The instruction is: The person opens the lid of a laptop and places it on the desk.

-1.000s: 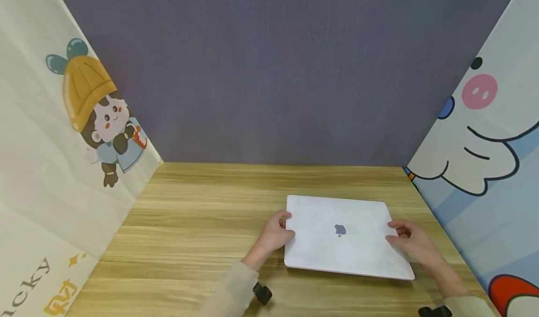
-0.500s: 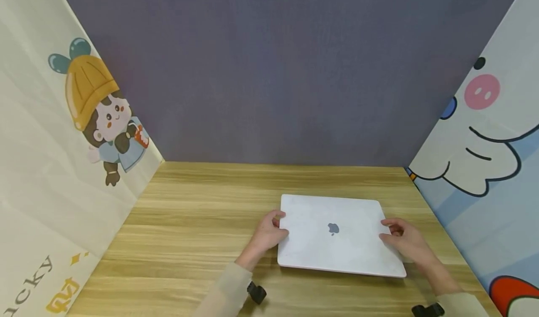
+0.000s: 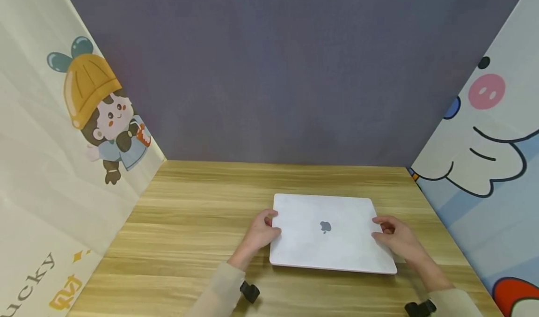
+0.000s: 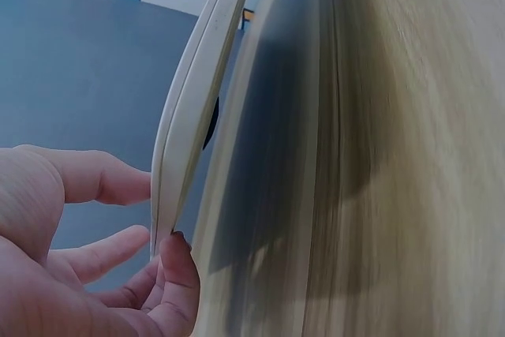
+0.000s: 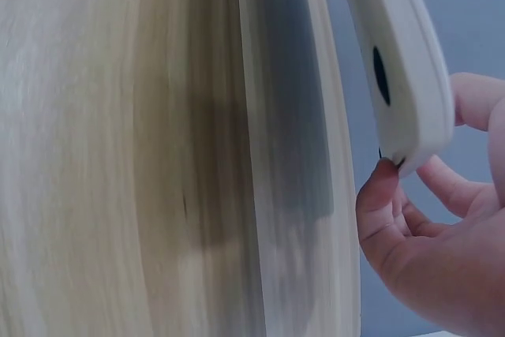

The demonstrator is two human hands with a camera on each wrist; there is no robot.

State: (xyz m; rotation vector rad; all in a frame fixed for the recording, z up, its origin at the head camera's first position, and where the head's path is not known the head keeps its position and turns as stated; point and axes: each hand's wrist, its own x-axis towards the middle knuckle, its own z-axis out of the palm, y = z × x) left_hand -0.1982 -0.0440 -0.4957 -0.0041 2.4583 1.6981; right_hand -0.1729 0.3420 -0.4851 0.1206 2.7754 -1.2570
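A closed silver laptop (image 3: 337, 251) with a dark apple logo on its lid is held level over the wooden table by both hands. My left hand (image 3: 256, 232) grips its left edge, thumb on the lid and fingertips curled under the base. At the right edge, my right hand (image 3: 400, 239) pinches it the same way. Both wrist views show the laptop's side (image 4: 185, 132) raised off the wood, its shadow falling below. A dark round foot (image 5: 381, 76) shows on the underside in the right wrist view.
The wooden table (image 3: 189, 214) spreads left of the laptop and behind it. A dark grey-blue panel (image 3: 269, 73) stands at the back. Cartoon-printed white panels flank the table, the left panel (image 3: 33, 167) and the right panel (image 3: 518, 167).
The laptop has shifted steadily left over the table, both hands moving with it and keeping the same grip. The head view has turned very slightly.
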